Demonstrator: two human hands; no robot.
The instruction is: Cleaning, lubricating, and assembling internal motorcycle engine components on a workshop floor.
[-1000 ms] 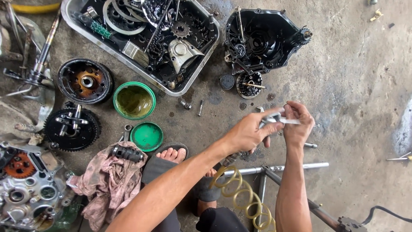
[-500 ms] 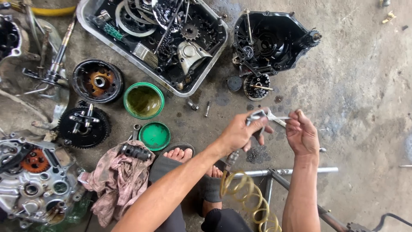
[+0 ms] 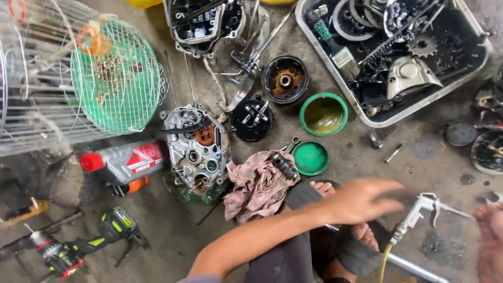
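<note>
On a concrete workshop floor [image 3: 157,230], a wire cage [image 3: 47,78] and a green mesh fan guard [image 3: 118,78] stand at far left, with a grey oil bottle with a red cap [image 3: 123,161] and a green-and-black cordless drill [image 3: 86,243] below them. Just right of the bottle sits an engine crankcase [image 3: 196,149], then a stained pink rag [image 3: 257,186], a toothed clutch gear [image 3: 252,119], a green bowl of murky oil [image 3: 324,113] and its green lid [image 3: 310,158], and at upper right a metal tray [image 3: 387,118] of greasy parts. The seated person's left hand [image 3: 361,199], blurred in motion, hovers with fingers loosely spread, holding nothing, just left of the white air blow gun [image 3: 419,209]. The gun lies between the 2 hands on its yellow coiled hose [image 3: 386,262]; whether either hand touches it cannot be told. Only the fingertips of the right hand [image 3: 490,236] show at the frame's edge, seemingly open and near the gun's nozzle. The risk, as judged here: a loose grab could let the gun swing on its springy hose, or a burst of air could scatter the small bolts [image 3: 394,153] lying nearby and blow grit toward the bare foot [image 3: 325,187].
</note>
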